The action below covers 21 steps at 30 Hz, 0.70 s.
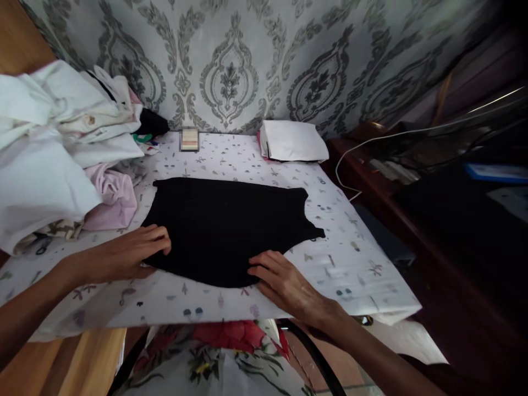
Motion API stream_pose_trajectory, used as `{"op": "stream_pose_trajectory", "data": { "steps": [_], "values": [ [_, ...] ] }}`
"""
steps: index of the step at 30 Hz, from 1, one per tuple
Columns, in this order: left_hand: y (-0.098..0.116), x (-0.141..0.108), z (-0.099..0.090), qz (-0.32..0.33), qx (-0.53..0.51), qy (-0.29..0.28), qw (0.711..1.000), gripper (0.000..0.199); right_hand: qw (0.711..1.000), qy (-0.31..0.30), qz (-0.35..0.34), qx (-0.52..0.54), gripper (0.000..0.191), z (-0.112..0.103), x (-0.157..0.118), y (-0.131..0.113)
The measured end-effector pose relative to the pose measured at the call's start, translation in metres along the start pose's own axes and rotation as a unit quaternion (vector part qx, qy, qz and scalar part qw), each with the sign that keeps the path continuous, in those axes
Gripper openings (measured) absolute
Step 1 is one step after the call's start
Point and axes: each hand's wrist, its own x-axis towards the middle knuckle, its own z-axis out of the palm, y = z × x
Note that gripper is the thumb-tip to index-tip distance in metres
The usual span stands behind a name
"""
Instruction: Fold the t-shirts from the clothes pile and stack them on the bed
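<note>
A black tank top (223, 225) lies spread sideways on the table, its narrow strap end pointing right and its wider end to the left. My left hand (142, 250) is closed at its near left corner, with fingers curled over the cloth and the thumb low at the edge. Along the near edge, further right, my right hand (282, 278) grips the cloth between bent fingers and a thumb that is partly hidden. Between the two hands the near edge bows toward me.
A patterned white cloth (355, 280) covers the table. Heaped clothes (53, 137), mostly white, rise at the left, with a pink garment (113, 195) at their foot. A folded white stack (293, 141) and a small blurred card (189, 139) lie at the back. A white cable (383, 132) hangs right.
</note>
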Motion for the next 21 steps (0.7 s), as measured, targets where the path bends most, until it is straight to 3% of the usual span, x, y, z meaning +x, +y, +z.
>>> {"op": "stream_pose_trajectory", "data": {
  "steps": [5, 8, 11, 16, 21],
  "values": [
    [-0.014, 0.0, 0.002, -0.049, -0.074, -0.002, 0.996, 0.016, 0.993, 0.032, 0.065, 0.095, 0.019, -0.002, 0.011, 0.008],
    [-0.033, 0.012, -0.007, -0.107, -0.149, 0.035, 0.982, 0.03, 0.958, 0.079, 0.188, 0.201, 0.009, -0.008, 0.027, 0.027],
    [-0.053, 0.027, -0.008, -0.164, -0.183, 0.103, 0.964, 0.041, 0.924, 0.131, 0.275, 0.232, 0.017, -0.008, 0.044, 0.046],
    [-0.063, 0.032, 0.006, -0.194, -0.192, 0.139, 0.952, 0.047, 0.924, 0.145, 0.294, 0.195, 0.026, -0.004, 0.05, 0.05],
    [-0.061, 0.026, 0.015, -0.208, -0.21, 0.174, 0.939, 0.049, 0.945, 0.147, 0.279, 0.087, 0.038, 0.006, 0.042, 0.043]
  ]
}}
